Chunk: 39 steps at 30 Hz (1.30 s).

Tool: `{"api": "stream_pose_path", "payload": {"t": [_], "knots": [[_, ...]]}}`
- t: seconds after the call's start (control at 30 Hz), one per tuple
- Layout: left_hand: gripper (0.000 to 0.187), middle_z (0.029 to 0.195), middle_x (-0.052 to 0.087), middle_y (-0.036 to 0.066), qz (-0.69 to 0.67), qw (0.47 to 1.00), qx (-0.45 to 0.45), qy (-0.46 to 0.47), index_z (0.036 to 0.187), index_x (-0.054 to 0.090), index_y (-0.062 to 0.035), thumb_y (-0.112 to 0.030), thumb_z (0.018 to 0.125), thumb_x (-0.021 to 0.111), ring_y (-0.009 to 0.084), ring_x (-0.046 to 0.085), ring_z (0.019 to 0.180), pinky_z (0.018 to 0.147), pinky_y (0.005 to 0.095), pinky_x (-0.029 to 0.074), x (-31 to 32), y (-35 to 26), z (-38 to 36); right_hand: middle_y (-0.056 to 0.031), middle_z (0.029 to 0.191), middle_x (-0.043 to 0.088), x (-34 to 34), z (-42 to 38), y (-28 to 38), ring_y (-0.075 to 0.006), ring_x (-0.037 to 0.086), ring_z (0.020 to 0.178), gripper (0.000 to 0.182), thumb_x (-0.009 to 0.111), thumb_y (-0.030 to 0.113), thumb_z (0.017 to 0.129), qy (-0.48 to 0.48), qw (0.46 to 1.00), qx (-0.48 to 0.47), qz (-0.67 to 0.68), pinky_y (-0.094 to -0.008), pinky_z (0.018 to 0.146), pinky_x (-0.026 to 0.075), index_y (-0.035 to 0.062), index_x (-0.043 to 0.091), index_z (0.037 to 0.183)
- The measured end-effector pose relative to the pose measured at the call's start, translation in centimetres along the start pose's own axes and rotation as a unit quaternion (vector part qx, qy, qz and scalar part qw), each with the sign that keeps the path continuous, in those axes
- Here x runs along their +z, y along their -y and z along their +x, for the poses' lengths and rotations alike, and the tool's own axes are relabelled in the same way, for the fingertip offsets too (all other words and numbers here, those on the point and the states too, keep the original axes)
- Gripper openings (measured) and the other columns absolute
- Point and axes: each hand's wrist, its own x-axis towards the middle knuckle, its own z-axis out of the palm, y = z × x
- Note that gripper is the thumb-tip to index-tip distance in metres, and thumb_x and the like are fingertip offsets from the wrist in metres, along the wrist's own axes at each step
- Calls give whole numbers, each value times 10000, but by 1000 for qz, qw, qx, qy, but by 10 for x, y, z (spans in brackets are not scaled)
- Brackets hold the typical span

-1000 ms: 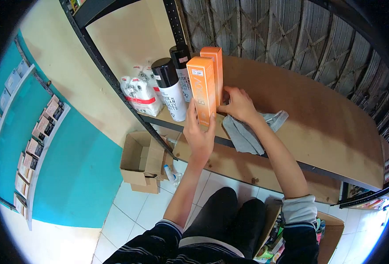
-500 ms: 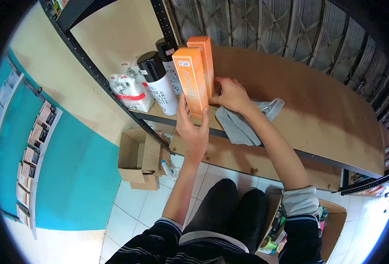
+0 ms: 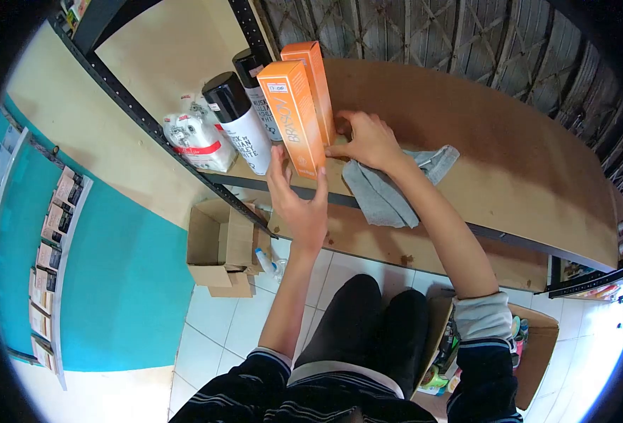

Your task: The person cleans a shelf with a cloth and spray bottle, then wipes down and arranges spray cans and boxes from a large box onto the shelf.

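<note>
Two orange boxes stand upright on the wooden shelf (image 3: 523, 190), the front box (image 3: 292, 116) before the rear box (image 3: 315, 84). Around the lower end of the front box are the spread thumb and fingers of my left hand (image 3: 301, 208). My right hand (image 3: 371, 144) is at the right side of the boxes, thumb and fingers apart, with nothing in its grasp. Just left of the boxes stand a white spray can with a black cap (image 3: 248, 141) and a second such can (image 3: 265, 106). A grey cloth (image 3: 382, 197) lies beneath my right wrist.
White plastic packs (image 3: 202, 144) sit at the shelf's left end by a black metal post (image 3: 124, 113). An open carton (image 3: 206, 240) is on the tiled floor below. Another carton (image 3: 541, 352) with items is at the lower right. A folding metal shutter (image 3: 424, 35) is behind.
My left hand's fingers have loosened around the front orange box. The view has shifted slightly, so the boxes and cans appear further up and left.
</note>
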Motion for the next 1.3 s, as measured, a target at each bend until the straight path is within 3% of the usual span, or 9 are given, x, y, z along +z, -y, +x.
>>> {"api": "stream_pose_path", "payload": {"t": [0.17, 0.33, 0.53, 0.67, 0.73, 0.87, 0.93, 1.1, 1.3], "knots": [[607, 1247, 365, 145, 77, 996, 31, -11, 1231, 325, 10, 4, 706, 630, 262, 347, 1178, 968, 386, 303, -19, 2, -17, -93, 836, 627, -21, -28, -3, -231, 589, 833, 542, 743, 266, 553, -33, 995, 9, 92, -312, 744, 447, 28, 569, 1008], [533, 1220, 366, 172, 56, 997, 22, 53, 1211, 289, 33, -25, 763, 572, 282, 367, 1138, 996, 397, 248, -44, -4, -76, -80, 755, 626, -64, -200, 8, -176, 595, 709, 347, 714, 147, 610, -78, 953, -11, 293, -278, 686, 449, 12, 588, 903], [475, 1202, 380, 202, 29, 957, 52, 285, 1212, 290, 33, -39, 800, 515, 323, 376, 1136, 977, 428, 265, -61, 1, -160, -49, 766, 624, -24, -430, -11, -96, 581, 740, 329, 695, 108, 665, -4, 794, 340, 505, -209, 659, 434, 0, 582, 955], [468, 1210, 378, 198, -4, 926, 54, 372, 1217, 300, 16, -45, 798, 500, 321, 384, 1128, 955, 432, 289, -52, -16, -183, -37, 732, 621, -3, -541, -14, -97, 582, 685, 234, 635, 49, 711, -184, 628, 605, 453, -214, 606, 441, 4, 605, 939], [447, 1219, 380, 200, -19, 917, 41, 395, 1209, 292, -4, 0, 802, 477, 322, 357, 1163, 997, 466, 227, -45, -33, -187, -38, 729, 627, 30, -601, -40, -83, 575, 669, 255, 648, 54, 685, -313, 592, 627, 397, -207, 569, 438, 1, 607, 931], [457, 1214, 385, 195, -36, 905, 55, 420, 1215, 292, -6, 1, 797, 476, 316, 358, 1159, 994, 464, 235, -38, -45, -189, -73, 761, 641, 68, -651, -66, -130, 596, 659, 330, 694, 148, 644, -342, 567, 679, 316, -245, 582, 456, 12, 611, 933], [429, 1178, 427, 171, -39, 911, 71, 403, 1187, 350, 11, -45, 790, 502, 302, 410, 1113, 942, 432, 311, -37, -44, -190, -123, 769, 640, 77, -644, -72, -208, 618, 688, 385, 725, 227, 587, -163, 625, 760, 72, -301, 645, 472, 30, 621, 901], [416, 1175, 429, 178, -23, 904, 56, 424, 1181, 358, 6, -32, 790, 494, 300, 403, 1121, 962, 439, 287, -43, -41, -190, -173, 816, 621, 85, -577, -70, -304, 604, 773, 367, 709, 300, 581, -119, 648, 752, 1, -366, 705, 463, 37, 626, 823], [401, 1159, 446, 175, -7, 895, 47, 444, 1170, 373, -2, -38, 790, 496, 297, 421, 1106, 954, 441, 302, -42, -36, -188, -164, 806, 590, 83, -544, -84, -333, 575, 775, 466, 676, 360, 638, -322, 597, 731, -80, -425, 663, 447, 31, 539, 938]]}}
